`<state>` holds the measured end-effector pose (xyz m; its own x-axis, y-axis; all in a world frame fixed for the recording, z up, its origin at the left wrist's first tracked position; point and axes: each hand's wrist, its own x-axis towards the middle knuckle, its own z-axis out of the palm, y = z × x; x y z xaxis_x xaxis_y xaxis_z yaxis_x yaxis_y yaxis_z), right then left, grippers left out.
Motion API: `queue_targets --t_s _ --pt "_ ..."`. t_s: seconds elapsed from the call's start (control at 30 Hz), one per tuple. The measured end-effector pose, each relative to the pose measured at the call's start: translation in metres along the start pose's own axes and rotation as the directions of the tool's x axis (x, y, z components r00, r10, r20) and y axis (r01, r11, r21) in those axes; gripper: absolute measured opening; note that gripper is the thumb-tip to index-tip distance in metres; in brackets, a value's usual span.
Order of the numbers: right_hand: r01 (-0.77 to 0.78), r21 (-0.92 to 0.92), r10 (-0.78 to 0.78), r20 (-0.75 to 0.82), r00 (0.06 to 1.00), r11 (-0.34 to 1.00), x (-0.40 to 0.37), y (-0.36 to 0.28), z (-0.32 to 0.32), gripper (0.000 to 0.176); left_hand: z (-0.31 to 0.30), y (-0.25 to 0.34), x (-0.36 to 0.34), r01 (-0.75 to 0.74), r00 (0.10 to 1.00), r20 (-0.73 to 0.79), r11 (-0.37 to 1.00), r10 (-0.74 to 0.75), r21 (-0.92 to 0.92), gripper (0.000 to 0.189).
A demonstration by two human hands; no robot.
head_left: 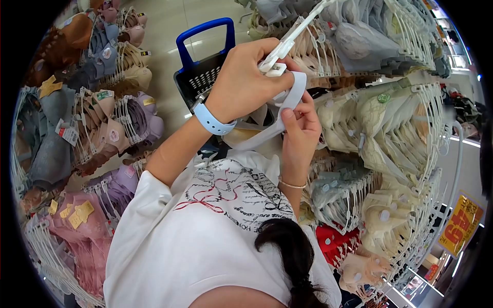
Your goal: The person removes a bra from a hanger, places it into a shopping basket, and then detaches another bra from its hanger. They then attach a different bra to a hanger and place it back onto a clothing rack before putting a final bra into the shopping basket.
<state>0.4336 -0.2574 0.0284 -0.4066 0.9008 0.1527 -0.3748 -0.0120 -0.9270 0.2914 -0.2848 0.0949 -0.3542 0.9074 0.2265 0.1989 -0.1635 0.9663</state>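
Note:
My left hand (245, 77), with a pale blue watch band (213, 122) at its wrist, is closed on the clip end of a white plastic hanger (295, 38). A light grey bra strap (296, 93) loops down from there. Below, my right hand (302, 128) pinches that strap between thumb and fingers; a thin bracelet circles its wrist. The strap runs on towards my body, and the garment's cups are mostly hidden behind my hands and forearm.
A black shopping basket (186, 84) with a blue handle (205, 24) stands on the tiled floor ahead. Racks of hanging bras flank me: pink ones (82, 226) at left, cream ones (395, 123) at right. A yellow price sign (460, 224) hangs at far right.

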Motion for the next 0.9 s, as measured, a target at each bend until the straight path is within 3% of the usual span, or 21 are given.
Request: queue_targets --t_s 0.03,0.17,0.23,0.3,0.37,0.43,0.47,0.57,0.6,0.7,0.8,0.9 --pt "-0.006 0.009 0.006 0.012 1.0 1.0 0.001 0.0 -0.002 0.007 0.0 0.0 0.0 0.0 1.0 0.0 1.0 0.0 -0.001 0.02" --pt "-0.134 0.047 0.133 0.019 0.991 0.99 -0.004 -0.008 -0.007 0.008 -0.006 -0.003 0.004 0.118 0.987 0.14 0.95 -0.08 -0.289 0.025" --pt "-0.148 0.363 0.151 0.019 0.988 0.92 -0.003 -0.012 -0.005 0.009 -0.011 -0.009 0.002 0.154 0.976 0.2 0.912 -0.081 -0.38 0.027" --pt "-0.169 0.465 0.18 0.019 0.983 0.869 -0.001 -0.016 -0.003 0.009 -0.008 -0.021 -0.005 0.115 0.988 0.147 0.876 -0.051 -0.468 0.03" --pt "-0.187 0.561 0.211 0.022 0.977 0.807 -0.001 -0.018 -0.001 0.01 -0.003 -0.021 -0.014 0.141 0.983 0.166 0.886 -0.074 -0.441 0.031" --pt "-0.208 0.641 0.238 0.04 0.97 0.739 -0.005 -0.016 0.003 0.014 0.002 -0.016 -0.021 0.26 0.942 0.286 0.92 -0.174 -0.295 0.032" --pt "-0.211 0.639 0.236 0.047 0.971 0.739 -0.008 -0.015 0.004 0.017 0.005 -0.025 -0.023 0.22 0.95 0.265 0.954 -0.162 -0.206 0.033" --pt "-0.212 0.66 0.186 0.11 0.976 0.721 -0.008 -0.014 0.004 0.018 0.006 -0.028 -0.025 0.255 0.95 0.247 0.932 -0.191 -0.259 0.033" --pt "-0.212 0.66 0.186 0.11 0.976 0.721 -0.008 -0.015 0.005 0.018 0.006 -0.023 -0.027 0.192 0.968 0.224 0.917 -0.117 -0.35 0.013" --pt "-0.187 0.562 0.212 0.021 0.977 0.806 -0.008 -0.018 0.007 0.018 0.01 -0.021 -0.031 0.121 0.988 0.142 0.856 -0.056 -0.503 0.012" --pt "-0.195 0.493 0.233 -0.016 0.972 0.848 -0.009 -0.015 0.004 0.015 0.012 -0.015 -0.033 0.134 0.987 0.142 0.852 -0.071 -0.506 0.013" --pt "-0.108 0.454 0.128 -0.013 0.992 0.884 -0.01 -0.009 0.001 0.012 0.02 -0.017 -0.036 0.092 0.996 0.057 0.865 -0.073 -0.493 0.013"
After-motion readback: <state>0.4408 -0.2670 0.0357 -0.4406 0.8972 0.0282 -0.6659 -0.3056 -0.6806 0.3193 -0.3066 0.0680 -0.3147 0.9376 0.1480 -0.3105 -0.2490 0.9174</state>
